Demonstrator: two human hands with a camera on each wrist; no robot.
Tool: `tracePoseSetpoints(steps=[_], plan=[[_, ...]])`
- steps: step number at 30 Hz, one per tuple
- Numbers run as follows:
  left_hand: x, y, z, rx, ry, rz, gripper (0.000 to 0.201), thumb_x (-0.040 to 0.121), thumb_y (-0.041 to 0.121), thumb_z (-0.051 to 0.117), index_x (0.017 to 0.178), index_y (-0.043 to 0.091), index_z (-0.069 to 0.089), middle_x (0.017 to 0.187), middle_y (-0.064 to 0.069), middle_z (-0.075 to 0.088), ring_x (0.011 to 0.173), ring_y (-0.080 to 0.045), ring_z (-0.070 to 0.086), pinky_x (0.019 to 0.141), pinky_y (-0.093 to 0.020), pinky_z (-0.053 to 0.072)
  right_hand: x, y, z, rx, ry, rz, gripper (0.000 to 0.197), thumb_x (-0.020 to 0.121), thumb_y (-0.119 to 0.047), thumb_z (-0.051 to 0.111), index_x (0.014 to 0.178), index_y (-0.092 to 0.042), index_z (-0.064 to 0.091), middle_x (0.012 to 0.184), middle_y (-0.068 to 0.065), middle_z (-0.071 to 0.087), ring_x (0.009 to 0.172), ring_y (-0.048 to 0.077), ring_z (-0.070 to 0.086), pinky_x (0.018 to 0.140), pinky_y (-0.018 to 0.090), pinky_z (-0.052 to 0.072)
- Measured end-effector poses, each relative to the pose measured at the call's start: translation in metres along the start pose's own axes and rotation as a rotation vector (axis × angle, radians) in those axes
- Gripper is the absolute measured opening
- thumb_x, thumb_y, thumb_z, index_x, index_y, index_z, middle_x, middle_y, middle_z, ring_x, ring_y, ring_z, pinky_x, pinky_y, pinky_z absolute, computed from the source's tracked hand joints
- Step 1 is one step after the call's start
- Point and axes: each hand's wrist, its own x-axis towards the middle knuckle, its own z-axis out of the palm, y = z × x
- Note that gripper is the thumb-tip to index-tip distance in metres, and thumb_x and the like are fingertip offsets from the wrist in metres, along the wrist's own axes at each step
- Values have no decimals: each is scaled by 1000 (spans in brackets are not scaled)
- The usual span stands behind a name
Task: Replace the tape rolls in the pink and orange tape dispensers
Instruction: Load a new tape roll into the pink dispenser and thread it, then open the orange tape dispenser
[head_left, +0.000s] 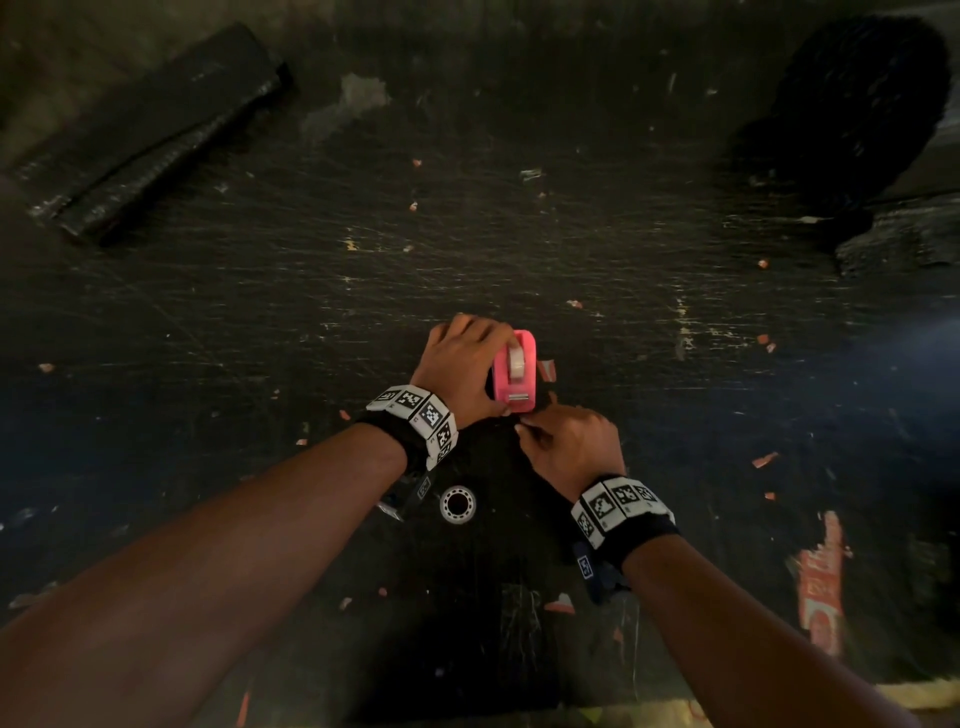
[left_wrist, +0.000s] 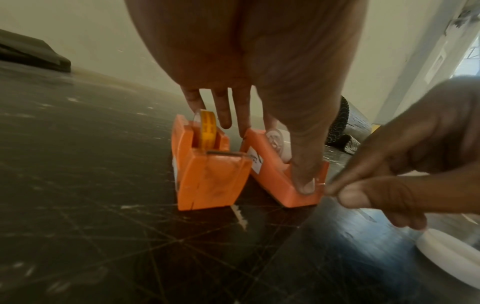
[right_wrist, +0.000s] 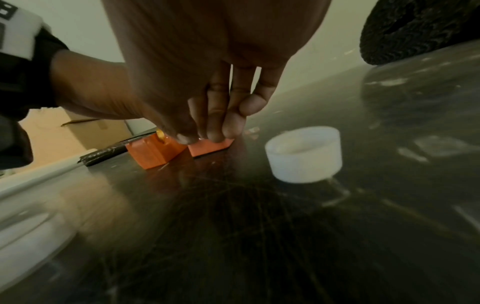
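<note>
The pink tape dispenser (head_left: 514, 371) stands on the black table with a clear tape roll (head_left: 516, 358) in it. My left hand (head_left: 488, 366) grips it from the left, the thumb (left_wrist: 303, 185) pressing on its cutter end. My right hand (head_left: 524, 423) pinches the thin tape end just in front of the cutter, index and thumb together (left_wrist: 330, 188). In the left wrist view the orange dispenser (left_wrist: 207, 170) stands just left of the pink dispenser (left_wrist: 267, 172) and holds a yellow roll (left_wrist: 207, 127). My left hand hides it in the head view.
A white tape roll (head_left: 457, 517) lies near my left wrist, and a white ring (right_wrist: 303, 154) sits right of the dispensers. A black folded pad (head_left: 150, 130) lies far left, and a black textured bundle (head_left: 841, 104) far right. Paper scraps litter the table.
</note>
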Motion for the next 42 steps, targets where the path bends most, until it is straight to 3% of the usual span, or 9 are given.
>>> tracePoseSetpoints(steps=[3, 7, 13, 21, 25, 29, 34, 37, 42], plan=[[0, 0, -1, 1, -8, -5, 90, 63, 60, 84, 138, 27, 47, 146, 0, 51, 138, -26, 40, 113, -46, 31, 0, 1, 0, 113, 108, 130, 14, 83, -34, 75, 83, -23, 67, 80, -9, 65, 68, 9, 60, 64, 30, 55], [-1, 1, -1, -15, -2, -7, 90, 62, 63, 83, 136, 27, 49, 145, 0, 52, 137, -26, 41, 112, -46, 31, 17, 0, -4, 215, 81, 162, 31, 82, -31, 79, 109, -24, 65, 100, -9, 64, 77, 6, 61, 69, 25, 55], [-2, 2, -1, -13, -1, 4, 95, 60, 62, 85, 139, 27, 47, 148, 0, 50, 139, -26, 40, 114, -46, 31, 35, 6, -4, 249, 12, 77, 16, 79, -13, 82, 93, -18, 75, 100, -2, 67, 79, 13, 68, 76, 37, 61], [-32, -36, -20, -124, 6, -150, 125, 53, 71, 84, 156, 32, 26, 160, 1, 34, 147, -25, 33, 117, -54, 33, 40, 11, -2, 242, -10, 49, 17, 79, -13, 83, 95, -18, 77, 104, -3, 66, 86, 12, 68, 82, 35, 61], [-42, -55, -16, -133, -126, -147, 132, 53, 60, 92, 159, 30, 19, 164, 1, 30, 150, -24, 31, 119, -53, 29, 40, 10, -2, 234, -11, 62, 17, 79, -15, 83, 95, -18, 77, 107, -3, 66, 90, 10, 67, 85, 33, 60], [-39, -57, -9, -177, -103, -143, 117, 60, 38, 94, 155, 28, 28, 159, 0, 39, 146, -23, 38, 120, -50, 33, 41, 8, -3, 230, -25, 98, 17, 78, -18, 85, 93, -18, 77, 108, -2, 67, 100, 12, 68, 90, 37, 59], [-44, -56, -11, -264, -39, -120, 106, 59, 29, 94, 148, 28, 36, 150, 2, 46, 139, -20, 44, 117, -48, 38, 39, -1, -15, 320, 30, 216, 29, 75, -26, 87, 98, -22, 69, 100, -7, 69, 83, 3, 68, 77, 28, 62], [-53, -51, -17, -343, 4, -100, 109, 59, 27, 95, 149, 30, 34, 152, 3, 44, 141, -18, 44, 118, -46, 38, 38, -19, -27, 496, 55, 215, 37, 80, -21, 83, 110, -23, 62, 97, -9, 68, 83, 2, 67, 73, 25, 60], [-68, -37, -30, -427, 38, -68, 109, 59, 29, 94, 148, 35, 31, 153, 5, 45, 142, -16, 44, 118, -46, 39, 41, -47, -41, 653, -211, 91, 76, 83, -16, 80, 146, -32, 41, 107, -10, 67, 97, 6, 68, 79, 14, 52]])
